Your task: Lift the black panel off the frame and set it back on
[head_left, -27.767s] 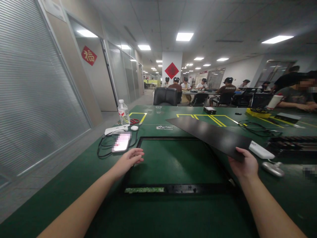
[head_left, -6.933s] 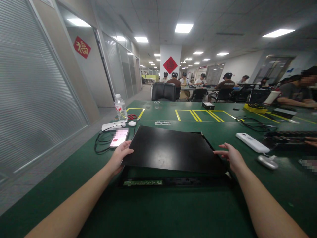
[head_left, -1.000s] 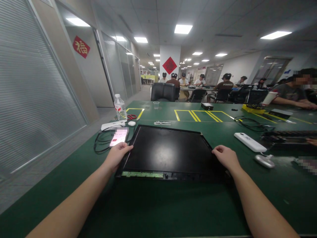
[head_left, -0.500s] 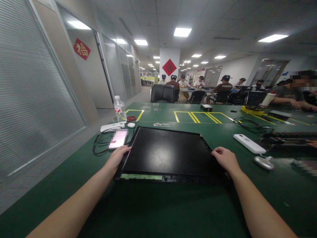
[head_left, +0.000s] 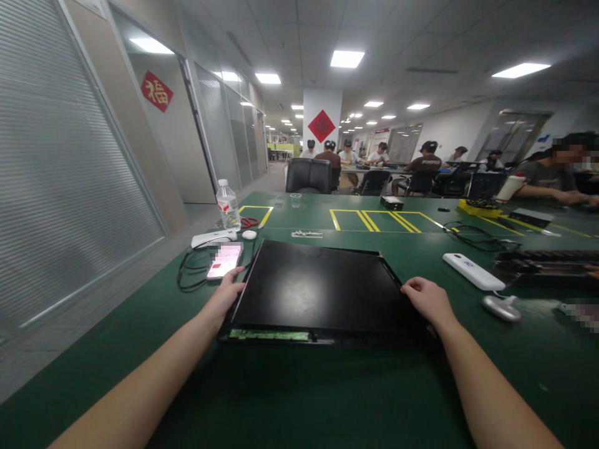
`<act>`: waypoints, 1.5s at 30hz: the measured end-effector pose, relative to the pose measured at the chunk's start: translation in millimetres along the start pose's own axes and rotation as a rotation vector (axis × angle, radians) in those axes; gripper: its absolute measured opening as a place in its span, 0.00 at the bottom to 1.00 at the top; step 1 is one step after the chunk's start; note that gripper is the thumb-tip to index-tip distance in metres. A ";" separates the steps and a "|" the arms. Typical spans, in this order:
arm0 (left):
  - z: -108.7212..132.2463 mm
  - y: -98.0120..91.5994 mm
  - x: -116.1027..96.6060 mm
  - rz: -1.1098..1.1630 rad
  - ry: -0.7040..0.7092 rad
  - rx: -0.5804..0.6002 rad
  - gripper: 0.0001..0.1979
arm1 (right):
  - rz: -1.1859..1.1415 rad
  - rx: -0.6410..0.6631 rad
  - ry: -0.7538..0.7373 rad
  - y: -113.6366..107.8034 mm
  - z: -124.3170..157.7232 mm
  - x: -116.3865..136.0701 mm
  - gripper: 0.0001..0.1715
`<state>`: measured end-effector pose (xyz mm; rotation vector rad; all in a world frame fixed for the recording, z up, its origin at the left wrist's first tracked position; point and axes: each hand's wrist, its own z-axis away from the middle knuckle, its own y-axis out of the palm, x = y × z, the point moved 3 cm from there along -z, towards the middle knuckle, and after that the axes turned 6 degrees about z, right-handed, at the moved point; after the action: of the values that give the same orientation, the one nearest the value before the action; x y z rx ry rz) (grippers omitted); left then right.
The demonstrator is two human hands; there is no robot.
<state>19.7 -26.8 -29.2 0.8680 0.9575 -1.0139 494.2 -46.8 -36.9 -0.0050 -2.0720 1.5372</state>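
Note:
A black LCD screen panel (head_left: 318, 284) in a thin dark frame lies before me over the green table. A green strip (head_left: 269, 335), like a circuit board, shows along its near edge at the left. My left hand (head_left: 227, 295) grips the panel's left side, its thumb apart from the fingers, some of which are hidden. On the opposite side, my right hand (head_left: 428, 302) is closed with thumb and forefinger pinching the right edge. Just beyond my left hand is a phone (head_left: 225, 260) with a lit display.
Left of the panel stand a water bottle (head_left: 228, 207), red scissors (head_left: 249, 222) and a white power bank (head_left: 214, 238) with black cable. Another white power bank (head_left: 472, 271) and a silver device (head_left: 500, 307) lie right. A co-worker (head_left: 552, 174) sits at the far right.
My left thumb has lifted and spread away from the fingers at the panel's left edge. My right hand keeps its pinch. The panel stays about where it was; the view shifts slightly.

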 end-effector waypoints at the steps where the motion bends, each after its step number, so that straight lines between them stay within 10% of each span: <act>1: 0.5 0.4 0.5 0.007 0.001 0.022 0.40 | 0.001 0.004 0.004 -0.2 0.0 0.2 0.09; 14: 13.0 6.4 -0.5 0.085 -0.029 0.203 0.18 | 0.010 -0.009 -0.024 1.7 -1.6 -0.5 0.09; 45: 28.8 11.9 -20.1 0.207 0.159 0.305 0.18 | -0.013 0.008 -0.023 3.1 0.8 1.5 0.09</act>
<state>33.1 -43.9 0.9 1.2905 0.8359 -0.9346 491.6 -46.0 -39.2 0.0293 -2.0799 1.5440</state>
